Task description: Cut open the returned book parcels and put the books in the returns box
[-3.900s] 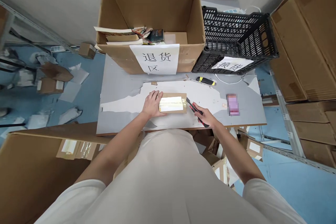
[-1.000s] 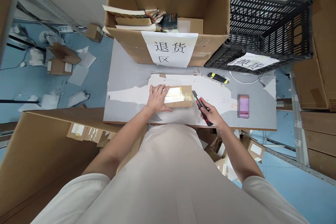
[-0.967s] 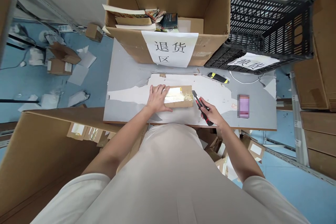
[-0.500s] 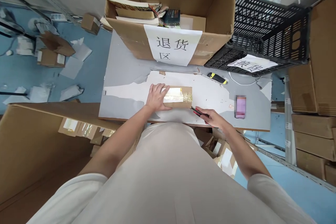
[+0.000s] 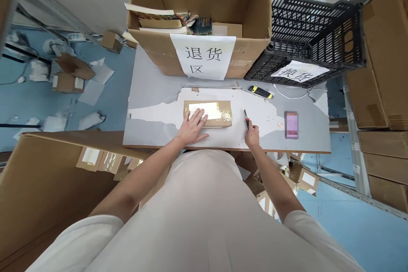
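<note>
A small brown cardboard box (image 5: 224,114) with a white label and shiny tape lies on the table in front of me. My left hand (image 5: 192,127) rests on its near left part, fingers stretched over the label. To the right of the box, apart from it, my right hand (image 5: 252,134) is closed around a utility knife (image 5: 246,120). The knife's tip points away from me, and part of its handle is hidden in my fingers. A black and yellow cutter (image 5: 260,92) lies farther back on the table.
Behind the work spot stand a big carton (image 5: 153,53) holding books and a black plastic crate (image 5: 318,53) with a paper sign. A phone (image 5: 291,125), its screen blurred out, lies right on the grey table (image 5: 149,129). Another large open carton (image 5: 38,178) is at left.
My right hand has drawn the knife away from the box's near right corner and turned it to point forward. My left hand has shifted nearer me, its fingers flatter on the box.
</note>
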Tool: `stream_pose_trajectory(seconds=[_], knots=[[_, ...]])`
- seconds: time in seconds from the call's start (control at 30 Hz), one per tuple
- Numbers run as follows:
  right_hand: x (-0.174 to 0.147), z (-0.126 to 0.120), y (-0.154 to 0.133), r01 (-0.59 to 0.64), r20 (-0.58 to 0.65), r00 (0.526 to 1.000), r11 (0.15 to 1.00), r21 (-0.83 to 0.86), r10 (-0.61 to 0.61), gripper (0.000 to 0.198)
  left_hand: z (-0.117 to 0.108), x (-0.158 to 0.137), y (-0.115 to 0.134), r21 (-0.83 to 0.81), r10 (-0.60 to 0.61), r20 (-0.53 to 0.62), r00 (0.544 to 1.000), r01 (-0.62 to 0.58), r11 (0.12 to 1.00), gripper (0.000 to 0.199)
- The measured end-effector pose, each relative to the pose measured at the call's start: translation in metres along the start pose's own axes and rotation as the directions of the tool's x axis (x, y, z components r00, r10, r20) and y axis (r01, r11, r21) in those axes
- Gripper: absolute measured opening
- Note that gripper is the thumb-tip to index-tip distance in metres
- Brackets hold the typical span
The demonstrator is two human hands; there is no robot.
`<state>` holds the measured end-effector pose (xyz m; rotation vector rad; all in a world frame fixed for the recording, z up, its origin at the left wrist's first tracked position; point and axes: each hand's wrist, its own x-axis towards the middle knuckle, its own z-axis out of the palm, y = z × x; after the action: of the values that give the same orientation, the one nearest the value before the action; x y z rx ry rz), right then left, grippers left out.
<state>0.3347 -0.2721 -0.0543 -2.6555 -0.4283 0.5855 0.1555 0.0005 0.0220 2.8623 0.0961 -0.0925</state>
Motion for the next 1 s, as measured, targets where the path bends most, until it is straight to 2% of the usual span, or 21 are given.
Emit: stream_pose_trajectory(seconds=[0.1, 0.17, 0.23, 0.3, 0.37, 0.47, 0.53, 0.57, 0.63, 0.7, 0.83, 0.9, 1.0], knots=[[-0.002, 0.016, 0.004, 0.023, 0.049, 0.999, 0.996, -0.085, -0.019, 0.062, 0.006, -0.017, 0.016, -0.009, -0.005, 0.031, 1.000, 0.005, 1.000, 0.074], [-0.002, 0.012, 0.004, 0.073, 0.036, 0.997, 0.990, -0.117, -0.069, 0.064, 0.009, -0.023, 0.021, -0.020, -0.020, 0.040, 0.999, 0.021, 1.000, 0.074], [0.002, -0.001, -0.008, 0.144, -0.053, 0.987, 0.986, -0.083, -0.149, 0.067, 0.012, -0.025, 0.022, -0.031, -0.031, 0.030, 0.999, 0.032, 0.999, 0.073], [0.011, -0.019, -0.034, 0.259, -0.157, 0.953, 0.966, -0.016, -0.258, 0.071, 0.014, -0.024, 0.021, -0.047, -0.036, 0.017, 0.999, 0.037, 0.998, 0.072], [0.022, -0.035, -0.070, 0.435, -0.165, 0.888, 0.900, -0.003, -0.430, 0.074, 0.016, -0.024, 0.019, -0.068, -0.037, 0.013, 0.999, 0.038, 0.997, 0.074], [0.037, -0.044, -0.122, 0.681, 0.074, 0.732, 0.726, -0.091, -0.677, 0.082, 0.018, -0.025, 0.017, -0.094, -0.023, 0.021, 1.000, 0.025, 0.995, 0.080], [0.044, -0.040, -0.144, 0.752, 0.244, 0.657, 0.640, -0.156, -0.713, 0.079, 0.019, -0.026, 0.016, -0.103, -0.010, 0.024, 1.000, 0.012, 0.995, 0.083], [0.046, -0.037, -0.151, 0.766, 0.305, 0.640, 0.615, -0.187, -0.705, 0.074, 0.020, -0.026, 0.015, -0.106, -0.004, 0.025, 1.000, 0.006, 0.994, 0.085], [0.046, -0.031, -0.158, 0.770, 0.365, 0.637, 0.589, -0.247, -0.679, 0.063, 0.020, -0.026, 0.013, -0.109, 0.007, 0.025, 1.000, -0.004, 0.994, 0.087], [0.043, -0.027, -0.160, 0.764, 0.367, 0.645, 0.568, -0.306, -0.670, 0.058, 0.021, -0.027, 0.011, -0.111, 0.019, 0.025, 1.000, -0.016, 0.994, 0.089], [0.041, -0.037, -0.170, 0.763, 0.423, 0.646, 0.521, -0.383, -0.636, 0.046, 0.022, -0.028, 0.009, -0.117, 0.042, 0.018, 0.999, -0.040, 0.992, 0.091], [0.050, -0.047, -0.178, 0.729, 0.445, 0.684, 0.541, -0.420, -0.578, 0.044, 0.023, -0.030, 0.008, -0.118, 0.052, 0.015, 0.999, -0.050, 0.992, 0.091], [0.073, -0.059, -0.191, 0.621, 0.373, 0.783, 0.625, -0.473, -0.497, 0.046, 0.025, -0.033, 0.008, -0.120, 0.070, 0.033, 0.997, -0.066, 0.991, 0.092]])
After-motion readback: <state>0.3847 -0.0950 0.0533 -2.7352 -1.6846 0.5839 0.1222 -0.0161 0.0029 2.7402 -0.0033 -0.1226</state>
